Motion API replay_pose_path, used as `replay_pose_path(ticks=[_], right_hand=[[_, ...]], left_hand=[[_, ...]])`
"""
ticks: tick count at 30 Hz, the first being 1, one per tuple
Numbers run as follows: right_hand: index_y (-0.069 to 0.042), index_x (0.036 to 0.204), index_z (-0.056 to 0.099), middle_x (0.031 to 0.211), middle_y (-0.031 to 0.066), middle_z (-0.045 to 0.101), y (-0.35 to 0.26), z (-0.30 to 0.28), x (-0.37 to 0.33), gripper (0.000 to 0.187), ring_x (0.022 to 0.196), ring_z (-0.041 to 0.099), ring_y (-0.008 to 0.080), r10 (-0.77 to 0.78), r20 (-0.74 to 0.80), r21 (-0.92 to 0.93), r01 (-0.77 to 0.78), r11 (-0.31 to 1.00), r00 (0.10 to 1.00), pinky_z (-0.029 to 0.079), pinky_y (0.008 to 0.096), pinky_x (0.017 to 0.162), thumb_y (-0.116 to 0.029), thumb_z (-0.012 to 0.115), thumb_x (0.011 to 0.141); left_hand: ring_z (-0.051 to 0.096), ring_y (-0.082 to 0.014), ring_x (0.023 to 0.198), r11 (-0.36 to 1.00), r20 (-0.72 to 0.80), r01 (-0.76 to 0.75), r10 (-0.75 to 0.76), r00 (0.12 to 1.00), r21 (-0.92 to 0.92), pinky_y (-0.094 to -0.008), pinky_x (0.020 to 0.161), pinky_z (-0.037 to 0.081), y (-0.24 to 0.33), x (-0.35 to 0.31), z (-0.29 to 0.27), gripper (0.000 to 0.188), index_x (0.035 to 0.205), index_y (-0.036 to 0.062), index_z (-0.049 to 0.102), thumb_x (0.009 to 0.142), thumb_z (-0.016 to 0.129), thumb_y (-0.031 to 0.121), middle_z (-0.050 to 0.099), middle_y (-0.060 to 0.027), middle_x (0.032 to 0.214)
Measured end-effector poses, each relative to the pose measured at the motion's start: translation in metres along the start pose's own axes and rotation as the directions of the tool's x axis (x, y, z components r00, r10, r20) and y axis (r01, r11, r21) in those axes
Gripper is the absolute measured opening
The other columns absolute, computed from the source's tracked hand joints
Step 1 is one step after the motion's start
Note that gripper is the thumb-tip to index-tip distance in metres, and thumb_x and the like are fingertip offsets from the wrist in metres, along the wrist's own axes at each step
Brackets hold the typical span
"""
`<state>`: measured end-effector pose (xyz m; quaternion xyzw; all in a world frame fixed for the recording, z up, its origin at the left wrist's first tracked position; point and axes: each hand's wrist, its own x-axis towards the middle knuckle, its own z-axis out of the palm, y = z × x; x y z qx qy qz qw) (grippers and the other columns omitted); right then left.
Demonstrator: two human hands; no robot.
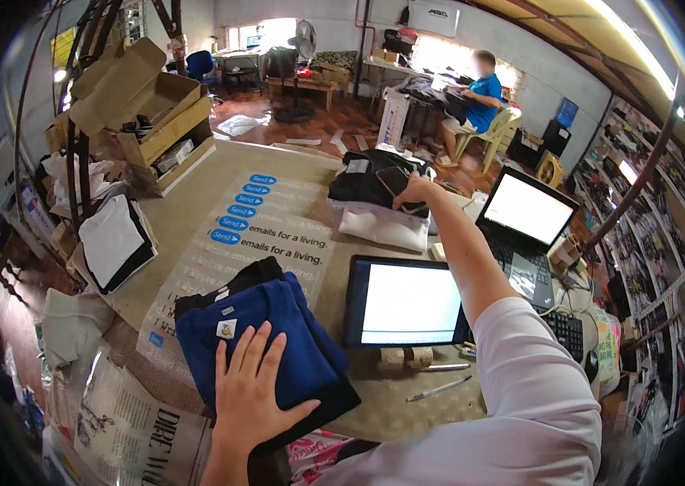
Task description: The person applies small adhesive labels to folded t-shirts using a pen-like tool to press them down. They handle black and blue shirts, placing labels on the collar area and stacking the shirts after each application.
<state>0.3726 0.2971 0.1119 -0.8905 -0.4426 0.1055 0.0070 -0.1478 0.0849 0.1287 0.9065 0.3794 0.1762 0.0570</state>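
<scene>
My left hand lies flat with fingers spread on a folded blue shirt, just below a small white label on it. The shirt tops a small stack, and black folded cloth shows from beneath it. Stretched across the table, my right hand grips the edge of a dark smartphone. That phone is over a pile of folded black garments. White folded cloth sits under the near side of the pile. Some fingers of my right hand are hidden from view.
A tablet-like screen stands beside my right arm, with pens near it. Behind are an open laptop and a keyboard. Cardboard boxes and folded shirts stand left. A seated person works farther back.
</scene>
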Motion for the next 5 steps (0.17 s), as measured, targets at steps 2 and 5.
replay_pose_path(ticks=[2,5], right_hand=[[0.004,0.145,0.030,0.137,0.0275,0.051,0.011,-0.004,-0.004,0.123,0.125,0.054,0.0394,-0.037,-0.051,0.103,0.042,0.994,0.998,0.048,0.0421,0.101,-0.052,0.087,0.052],[0.002,0.143,0.032,0.128,0.0262,0.059,0.025,-0.023,-0.034,0.119,0.117,0.060,0.0407,-0.166,-0.138,0.265,0.197,0.944,0.977,0.048,0.0418,0.101,-0.049,0.088,0.051]], left_hand=[[0.037,-0.0354,0.141,1.000,0.004,-0.005,0.005,1.000,0.003,-0.0588,0.116,0.020,0.002,0.001,0.001,0.101,0.143,0.0084,0.045,0.067,0.075,0.067,0.042,-0.0158,0.151],[0.036,-0.0357,0.141,1.000,0.023,-0.024,0.025,0.999,-0.015,-0.0586,0.116,0.020,0.008,0.000,0.000,0.102,0.144,0.0083,0.044,0.066,0.076,0.066,0.042,-0.0156,0.151]])
